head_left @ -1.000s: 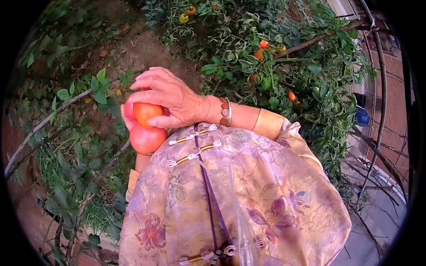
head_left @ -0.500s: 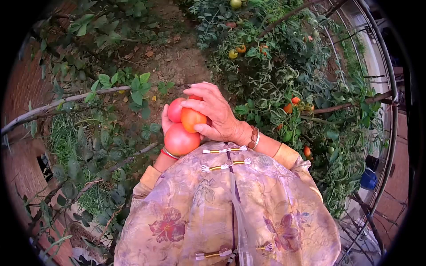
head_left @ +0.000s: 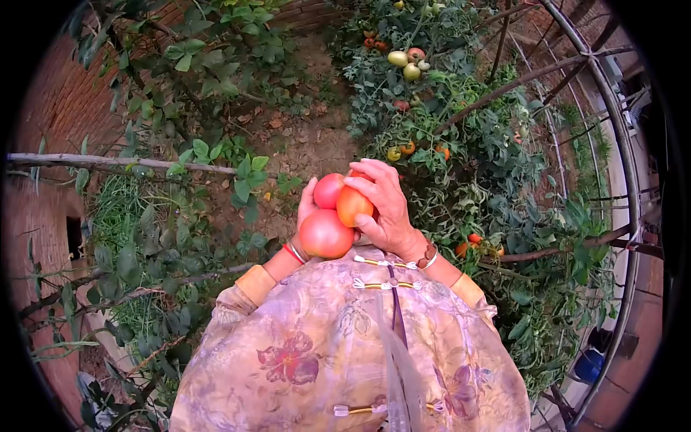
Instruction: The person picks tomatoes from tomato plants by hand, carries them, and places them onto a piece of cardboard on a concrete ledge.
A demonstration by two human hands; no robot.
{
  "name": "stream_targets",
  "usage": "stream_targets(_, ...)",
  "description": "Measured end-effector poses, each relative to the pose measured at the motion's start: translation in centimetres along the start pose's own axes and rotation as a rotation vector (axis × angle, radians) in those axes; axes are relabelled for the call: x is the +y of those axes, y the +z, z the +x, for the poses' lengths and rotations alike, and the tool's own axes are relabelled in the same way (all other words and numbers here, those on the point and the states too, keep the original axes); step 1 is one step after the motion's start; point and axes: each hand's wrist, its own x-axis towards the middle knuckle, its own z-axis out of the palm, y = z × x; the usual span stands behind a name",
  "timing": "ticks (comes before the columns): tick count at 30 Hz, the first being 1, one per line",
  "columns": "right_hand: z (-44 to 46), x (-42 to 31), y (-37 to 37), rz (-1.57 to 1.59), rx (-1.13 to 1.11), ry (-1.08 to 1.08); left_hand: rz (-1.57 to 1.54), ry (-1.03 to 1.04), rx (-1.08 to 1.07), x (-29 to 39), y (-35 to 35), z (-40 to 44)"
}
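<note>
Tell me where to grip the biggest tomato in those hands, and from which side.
Probably cup the large tomato around its wide, round middle, coming from above: its smooth top is bare, while the left hand lies along its left side and the orange tomato crowds its far right edge.

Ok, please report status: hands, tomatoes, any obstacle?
Left hand, partly hidden, cradling pink tomatoes. Right hand gripping orange tomato beside them. Wooden pole at left, apart from both hands.

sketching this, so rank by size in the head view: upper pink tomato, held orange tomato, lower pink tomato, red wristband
Lower pink tomato
Held orange tomato, upper pink tomato: too close to rank
Red wristband
</note>
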Motion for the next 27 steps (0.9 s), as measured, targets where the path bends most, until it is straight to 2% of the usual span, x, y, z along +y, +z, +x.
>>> stream_targets(5, 2.6, 2.2, -0.5, -0.003, 0.011, -0.006, -0.031, 0.010, 0.020, 2.2, 1.1, 2.5)
stream_targets(11, 6.3, 7.5, -0.8, -0.090, 0.061, 0.043, -0.014, -0.105, 0.020, 7.2, 1.8, 8.5)
stream_targets(14, 9.6, 10.7, -0.5, -0.119, 0.114, 0.078, 0.018, -0.231, -0.034, 11.6, 2.0, 12.8)
stream_targets(15, 10.9, 12.0, -0.3, -0.127, 0.122, 0.096, 0.082, -0.214, -0.028, 13.2, 2.2, 14.3)
stream_targets(27, 25.3, 23.7, 4.2, -0.166, 0.194, 0.258, 0.207, -0.300, 0.212, 31.3, 6.7, 24.8)
